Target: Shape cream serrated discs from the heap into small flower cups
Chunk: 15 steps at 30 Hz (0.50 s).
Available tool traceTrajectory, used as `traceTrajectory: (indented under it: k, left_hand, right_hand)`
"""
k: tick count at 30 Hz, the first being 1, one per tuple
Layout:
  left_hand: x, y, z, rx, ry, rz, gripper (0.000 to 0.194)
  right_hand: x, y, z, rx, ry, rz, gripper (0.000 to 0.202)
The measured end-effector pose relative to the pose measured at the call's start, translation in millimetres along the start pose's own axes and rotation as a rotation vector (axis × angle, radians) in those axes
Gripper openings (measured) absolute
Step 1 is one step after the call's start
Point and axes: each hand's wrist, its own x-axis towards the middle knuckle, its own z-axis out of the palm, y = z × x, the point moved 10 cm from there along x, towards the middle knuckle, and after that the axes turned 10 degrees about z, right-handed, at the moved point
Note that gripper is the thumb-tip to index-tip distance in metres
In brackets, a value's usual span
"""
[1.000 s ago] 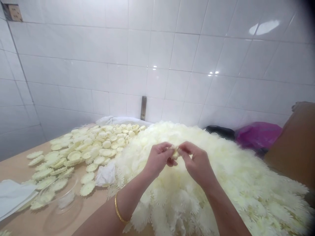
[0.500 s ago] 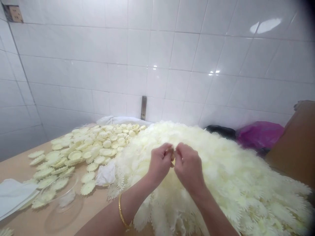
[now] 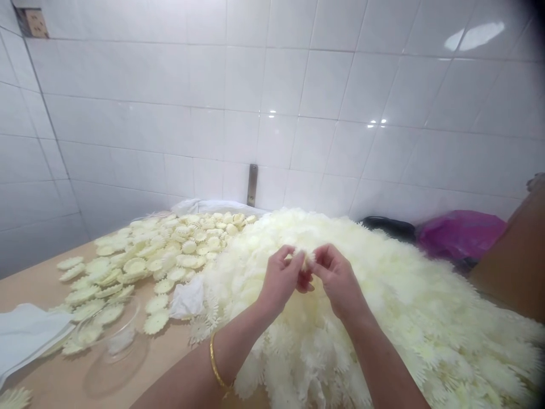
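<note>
Head camera, and nearest us a gold bangle (image 3: 215,362) circles the left wrist, in front of a big frilly heap of pale yellow artificial petals (image 3: 417,329), our landmark. Over the heap's middle, the left hand (image 3: 277,279) is pinched on a small ruffled petal piece (image 3: 307,259), and the right hand (image 3: 340,278) has thumb and forefinger closed on that same piece's other edge. Feather-light stuff, I'd judge: thin, soft, springy, quick to crease or tear at the frill, so a gentle fingertip pinch near the centre looks safest. Left of the heap come a white sheet (image 3: 32,338), a clear dish (image 3: 135,322) and, right beside the heap, a crumpled white tissue (image 3: 187,299). Farther along that left side, scalloped petal discs (image 3: 145,266) lie in overlapping piles. Behind the heap's right shoulder sit a black object (image 3: 389,227), too blurred to name, and a purple plastic bag (image 3: 462,233); beyond everything, white wall tiles (image 3: 323,85).
</note>
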Motion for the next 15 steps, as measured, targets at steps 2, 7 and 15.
traceTrajectory:
  k: [2,7,15]
  left_hand:
    - [-1,0,1.8,0.029,-0.019,-0.001,0.032]
    - [-1,25,-4.7,0.099,0.054,0.181,0.023]
    - [2,10,-14.7,0.013,0.127,0.099,0.023]
  right_hand:
    - [-6,-9,1,-0.186,0.082,-0.097,0.020]
    - [-34,-43,14,-0.756,0.420,-0.475,0.021]
    - [-39,-58,1,-0.748,0.397,-0.401,0.022]
